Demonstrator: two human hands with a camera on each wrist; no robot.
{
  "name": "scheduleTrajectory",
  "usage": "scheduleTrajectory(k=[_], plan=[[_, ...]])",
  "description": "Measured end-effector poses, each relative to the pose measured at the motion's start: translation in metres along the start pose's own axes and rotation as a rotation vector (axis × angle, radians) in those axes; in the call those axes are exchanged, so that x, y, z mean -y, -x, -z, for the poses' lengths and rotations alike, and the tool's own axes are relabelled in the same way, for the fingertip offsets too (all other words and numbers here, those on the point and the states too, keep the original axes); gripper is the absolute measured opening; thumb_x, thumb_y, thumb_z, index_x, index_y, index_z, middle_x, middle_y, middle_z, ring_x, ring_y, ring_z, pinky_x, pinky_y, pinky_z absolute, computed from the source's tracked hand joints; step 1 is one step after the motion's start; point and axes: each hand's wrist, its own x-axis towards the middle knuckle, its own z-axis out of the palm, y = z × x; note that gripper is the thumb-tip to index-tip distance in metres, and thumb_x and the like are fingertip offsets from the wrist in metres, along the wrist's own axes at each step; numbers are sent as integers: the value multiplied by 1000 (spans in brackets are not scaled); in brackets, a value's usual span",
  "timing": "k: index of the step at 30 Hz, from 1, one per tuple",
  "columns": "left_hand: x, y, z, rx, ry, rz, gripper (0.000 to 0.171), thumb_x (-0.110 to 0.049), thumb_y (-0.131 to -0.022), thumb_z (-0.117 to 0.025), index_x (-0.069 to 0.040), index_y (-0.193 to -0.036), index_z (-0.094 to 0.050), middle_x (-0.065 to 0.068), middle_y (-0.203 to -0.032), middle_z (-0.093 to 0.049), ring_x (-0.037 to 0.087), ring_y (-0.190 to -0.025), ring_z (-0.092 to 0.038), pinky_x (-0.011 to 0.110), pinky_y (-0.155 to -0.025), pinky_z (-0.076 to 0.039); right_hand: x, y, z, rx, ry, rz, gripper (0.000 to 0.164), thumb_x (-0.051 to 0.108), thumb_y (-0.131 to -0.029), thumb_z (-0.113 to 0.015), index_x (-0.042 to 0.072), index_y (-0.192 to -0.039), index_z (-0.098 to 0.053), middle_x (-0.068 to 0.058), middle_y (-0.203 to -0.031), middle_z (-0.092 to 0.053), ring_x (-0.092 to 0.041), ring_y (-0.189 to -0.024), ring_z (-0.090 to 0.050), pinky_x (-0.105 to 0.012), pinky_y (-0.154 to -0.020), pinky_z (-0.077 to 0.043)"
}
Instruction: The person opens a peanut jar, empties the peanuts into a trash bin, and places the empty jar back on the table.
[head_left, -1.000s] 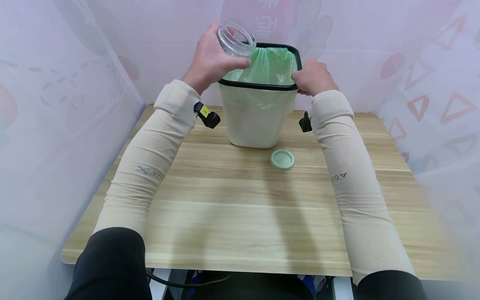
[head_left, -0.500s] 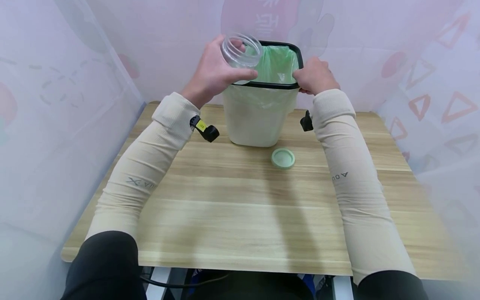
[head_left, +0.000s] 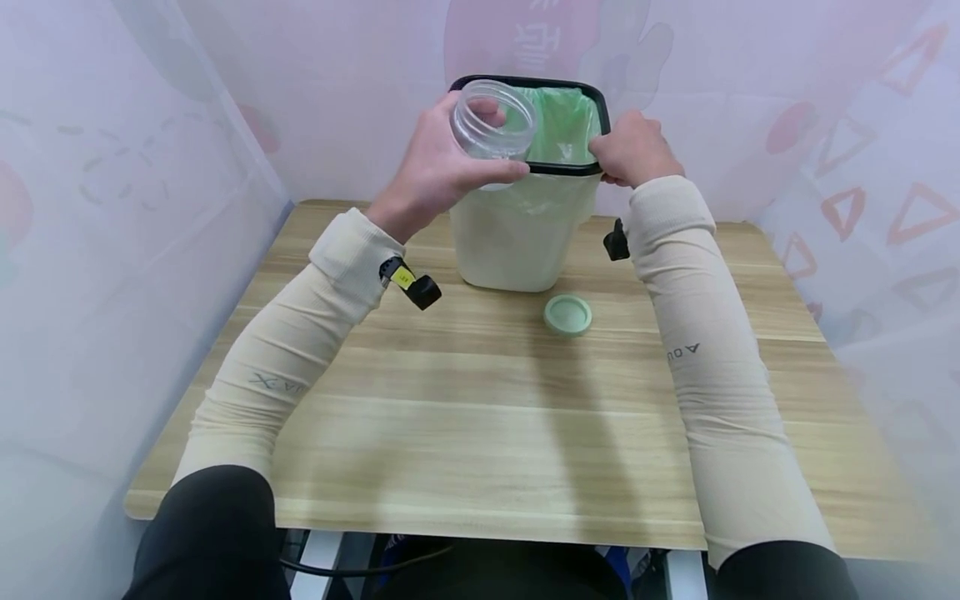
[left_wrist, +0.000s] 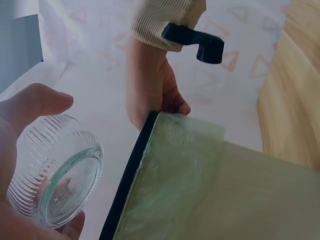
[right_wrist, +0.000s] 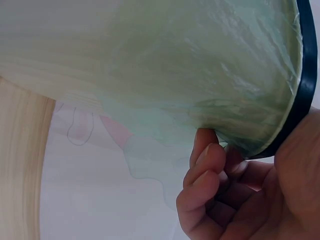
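My left hand (head_left: pixel 438 167) grips a clear, ribbed jar (head_left: pixel 487 143), its thumb and fingers spread round the sides. No lid is on the jar, and its mouth faces up toward the head camera. It is held over the near left part of a cream trash can (head_left: pixel 506 246), lined with a green plastic bag (head_left: pixel 564 125). In the left wrist view the jar's base (left_wrist: pixel 70 187) shows, apart from the can's rim. At the right side of the can, my right hand (head_left: pixel 636 150) grips the black rim (right_wrist: pixel 302 87), fingers curled under it against the folded-over bag.
A pale green round lid (head_left: pixel 567 315) lies on the wooden table (head_left: pixel 450 433) in front of the can. Printed curtains (head_left: pixel 360 100) hang behind and on both sides. A cable (head_left: pixel 360 572) runs below the table's near edge.
My left hand has brought the jar down and a little to the right, nearer the front of the can's rim. The right hand stays on the rim, and the lid has not moved.
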Motion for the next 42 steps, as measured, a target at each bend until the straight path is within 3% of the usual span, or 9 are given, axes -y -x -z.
scheduleTrajectory(k=[7,16,27,42], plan=[[-3,17,-6,23,56,18,75,-13,-63,-88,-6,-128,-52,9,-124,-58,21,-110,-61,28,-98,-51,1,2,0,8,-3,-1,24,31,-92,-36,14,-94,-52,-8,-104,-60,-12,-67,-65,-25,-65,-55],[24,25,-19,52,138,1,75,-13,-63,-89,-9,-128,-52,8,-123,-59,20,-110,-61,30,-97,-52,1,3,0,8,-11,-5,24,31,-93,-36,13,-96,-52,-7,-104,-58,-13,-70,-65,-24,-65,-55],[29,48,-27,60,121,9,67,-10,-67,-85,-4,-125,-52,15,-124,-58,21,-106,-61,33,-92,-53,1,0,-2,12,-12,-7,25,32,-92,-37,13,-95,-52,-8,-101,-61,-12,-67,-65,-25,-67,-55],[66,59,-33,55,110,31,69,-8,-66,-86,-3,-126,-53,19,-124,-59,23,-107,-61,31,-96,-52,1,-1,-3,0,-4,-4,25,32,-91,-37,14,-95,-53,-7,-96,-63,-12,-65,-64,-25,-63,-54]])
